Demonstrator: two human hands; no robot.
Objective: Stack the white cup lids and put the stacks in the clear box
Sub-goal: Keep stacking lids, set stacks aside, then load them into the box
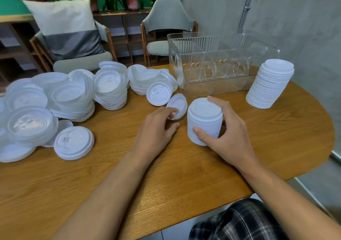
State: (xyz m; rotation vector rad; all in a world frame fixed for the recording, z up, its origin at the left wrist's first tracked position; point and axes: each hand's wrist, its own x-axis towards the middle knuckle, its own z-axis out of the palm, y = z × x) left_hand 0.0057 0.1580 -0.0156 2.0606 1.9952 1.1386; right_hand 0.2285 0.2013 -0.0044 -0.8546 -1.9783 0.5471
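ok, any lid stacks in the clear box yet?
No, the clear box holds only dividers; the tall stack and the gripped stack stand on the table.

Head-worn wide view, down and forward, seemingly close over table (184,175)

Soft even light, faint shadows on the oval wooden table (184,177); edges bend; white plastic lids (29,123) at left blurred.

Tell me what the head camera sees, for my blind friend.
A right hand grips a short stack of white plastic cup lids; the left hand pinches one tilted lid. A clear ribbed plastic box stands behind on the wooden table.
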